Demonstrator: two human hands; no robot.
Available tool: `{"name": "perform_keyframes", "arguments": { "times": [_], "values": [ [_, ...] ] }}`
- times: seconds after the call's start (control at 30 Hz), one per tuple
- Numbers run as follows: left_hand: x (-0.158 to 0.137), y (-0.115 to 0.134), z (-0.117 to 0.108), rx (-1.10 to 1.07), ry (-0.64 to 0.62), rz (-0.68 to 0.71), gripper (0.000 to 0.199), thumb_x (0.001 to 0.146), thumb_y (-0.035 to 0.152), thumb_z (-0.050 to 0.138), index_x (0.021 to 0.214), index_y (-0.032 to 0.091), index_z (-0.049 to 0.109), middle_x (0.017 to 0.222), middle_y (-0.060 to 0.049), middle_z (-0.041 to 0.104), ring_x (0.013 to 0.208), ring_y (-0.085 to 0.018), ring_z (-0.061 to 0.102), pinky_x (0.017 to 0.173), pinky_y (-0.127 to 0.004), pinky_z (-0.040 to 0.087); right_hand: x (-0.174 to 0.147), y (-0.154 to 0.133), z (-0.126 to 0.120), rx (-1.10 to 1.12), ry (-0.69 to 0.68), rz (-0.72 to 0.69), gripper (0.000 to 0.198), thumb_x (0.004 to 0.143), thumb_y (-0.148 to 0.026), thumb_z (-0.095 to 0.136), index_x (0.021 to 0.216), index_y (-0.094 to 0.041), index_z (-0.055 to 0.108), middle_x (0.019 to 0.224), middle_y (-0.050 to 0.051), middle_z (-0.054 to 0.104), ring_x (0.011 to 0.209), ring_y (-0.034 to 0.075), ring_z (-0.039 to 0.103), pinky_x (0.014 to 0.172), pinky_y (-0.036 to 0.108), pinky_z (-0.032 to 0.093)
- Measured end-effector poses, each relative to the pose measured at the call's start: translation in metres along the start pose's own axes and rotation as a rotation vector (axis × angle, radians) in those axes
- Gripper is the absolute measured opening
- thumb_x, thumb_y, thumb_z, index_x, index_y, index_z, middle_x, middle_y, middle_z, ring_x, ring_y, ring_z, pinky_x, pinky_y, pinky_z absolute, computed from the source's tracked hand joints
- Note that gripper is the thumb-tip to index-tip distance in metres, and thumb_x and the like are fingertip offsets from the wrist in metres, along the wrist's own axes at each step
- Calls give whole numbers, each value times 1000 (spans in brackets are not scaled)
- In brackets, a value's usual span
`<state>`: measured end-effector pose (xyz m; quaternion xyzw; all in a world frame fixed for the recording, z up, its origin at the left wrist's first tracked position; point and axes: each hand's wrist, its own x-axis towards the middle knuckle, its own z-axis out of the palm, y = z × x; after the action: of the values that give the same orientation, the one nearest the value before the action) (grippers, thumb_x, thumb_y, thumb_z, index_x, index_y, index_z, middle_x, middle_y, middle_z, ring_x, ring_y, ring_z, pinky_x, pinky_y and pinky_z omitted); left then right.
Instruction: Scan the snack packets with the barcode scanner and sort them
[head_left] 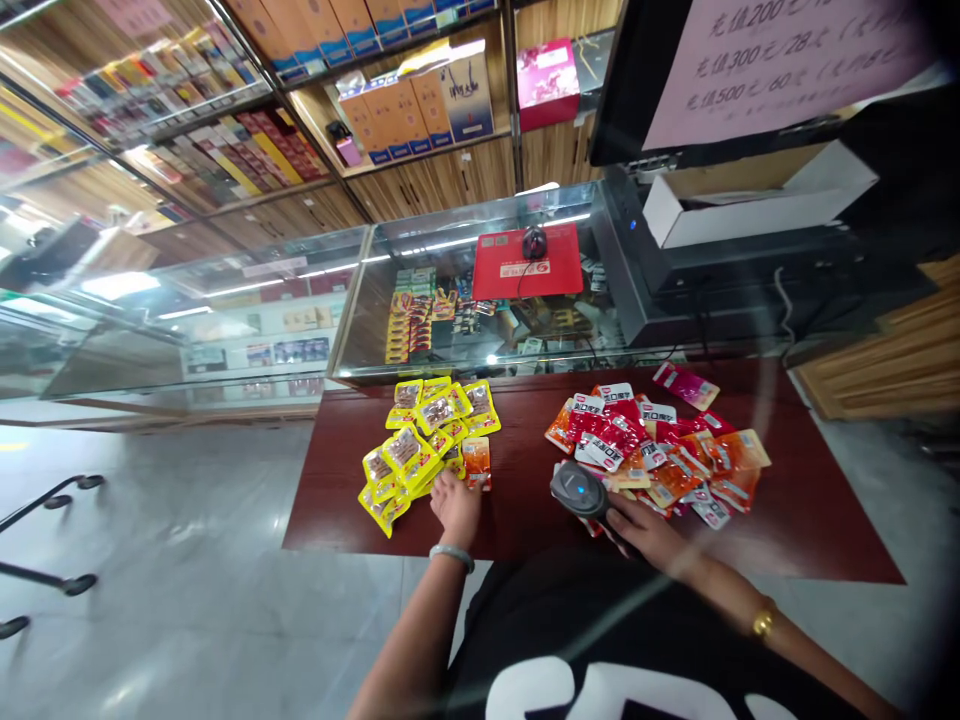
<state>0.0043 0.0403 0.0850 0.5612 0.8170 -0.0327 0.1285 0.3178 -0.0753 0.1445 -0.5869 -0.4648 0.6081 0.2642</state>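
My right hand [637, 525] grips a dark grey handheld barcode scanner [581, 490], which has a small blue light on top. Under and behind the scanner spreads a pile of red, white and orange snack packets [615, 430] on a dark red-brown board [517, 500]. My left hand [456, 508] rests at the lower edge of a heap of yellow snack packets [412, 455], its fingers apart and touching them. Beside its thumb lies a single orange packet [477, 462]. A pink-purple packet [685, 385] lies off the back of the red pile.
Beyond the board stands a glass display counter [435, 240] with a red mat [491, 275] and a mouse [534, 242] on it. A monitor [637, 90] and an open white box [667, 222] stand at the right. Shelves of boxed goods line the back.
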Motion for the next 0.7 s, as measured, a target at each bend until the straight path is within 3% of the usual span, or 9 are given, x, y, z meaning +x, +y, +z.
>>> {"name": "perform_keyframes", "arguments": {
  "times": [0.07,0.17,0.3,0.4,0.5,0.6,0.7],
  "values": [
    [-4,-10,9,45,-10,-57,70,77,63,63,123,12,51,123,-21,58,118,-36,52,95,-44,41,4,-5,-1,-49,-5,-46,63,92,-68,45,123,-20,70,94,12,77,91,33,71,81,44,58],
    [-9,-10,17,69,11,-21,68,79,63,60,124,13,50,124,-20,58,117,-35,53,94,-42,40,11,-13,-1,-82,-10,-104,60,91,-66,48,122,-20,71,107,13,77,112,35,65,98,47,51],
    [-14,-11,18,75,15,96,68,82,57,62,131,12,47,126,-21,58,114,-35,54,92,-41,40,14,-23,3,-35,-39,-86,56,92,-64,49,121,-22,72,94,11,79,102,34,70,92,47,55],
    [-17,-14,16,66,-78,254,64,81,50,67,130,14,50,123,-20,60,113,-34,55,92,-41,39,14,-28,6,-1,-48,-67,57,92,-65,49,121,-22,72,86,10,79,95,33,71,87,47,57],
    [-17,-12,17,27,-169,440,60,79,43,71,129,17,51,123,-16,62,114,-31,56,95,-39,38,16,-32,7,-11,-39,-64,60,90,-67,50,122,-21,71,94,11,79,99,33,70,91,48,55],
    [-15,-2,19,-13,-153,432,66,78,45,72,132,15,48,121,-16,62,114,-31,57,95,-39,39,19,-35,7,-47,-14,-76,65,87,-71,52,123,-21,71,104,13,78,108,35,67,97,50,51],
    [-11,12,20,-37,-160,414,63,77,43,74,128,15,51,117,-17,64,111,-32,59,93,-38,41,19,-37,9,-45,-4,-77,64,88,-71,50,123,-21,70,97,12,78,105,34,68,95,49,53]
  ]
}}
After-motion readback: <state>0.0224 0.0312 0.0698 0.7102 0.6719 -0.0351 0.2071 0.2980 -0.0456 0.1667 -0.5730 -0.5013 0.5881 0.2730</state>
